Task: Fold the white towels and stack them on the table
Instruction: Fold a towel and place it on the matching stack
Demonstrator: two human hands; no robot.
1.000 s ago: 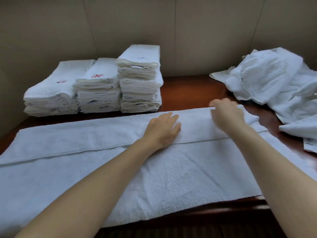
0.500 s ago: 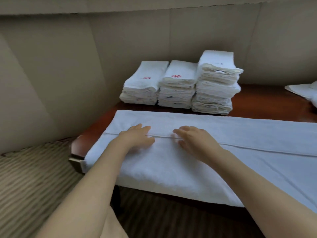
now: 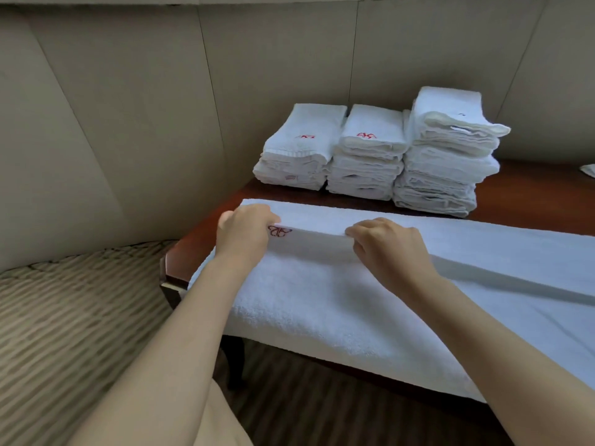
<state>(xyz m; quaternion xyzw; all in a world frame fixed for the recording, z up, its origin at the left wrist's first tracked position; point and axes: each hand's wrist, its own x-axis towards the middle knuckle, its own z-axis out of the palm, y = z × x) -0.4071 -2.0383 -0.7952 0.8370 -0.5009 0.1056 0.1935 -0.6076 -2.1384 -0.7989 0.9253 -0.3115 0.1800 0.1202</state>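
Note:
A long white towel (image 3: 322,304) lies across the dark wooden table (image 3: 528,201), its near side hanging over the front edge. My left hand (image 3: 244,235) grips the towel's folded upper edge near its left end, beside a red embroidered mark (image 3: 279,231). My right hand (image 3: 389,249) pinches the same raised edge a little further right. The gripped edge is lifted slightly off the layer below. Three stacks of folded white towels (image 3: 376,156) stand side by side at the back of the table.
Beige padded wall panels (image 3: 128,123) close in the left and back. Striped carpet (image 3: 64,317) covers the floor to the left of the table's corner. A bit of another white cloth (image 3: 589,169) shows at the far right edge.
Both hands went from lying flat on the towel to gripping its folded edge near the left end and lifting it slightly. The view has swung further left.

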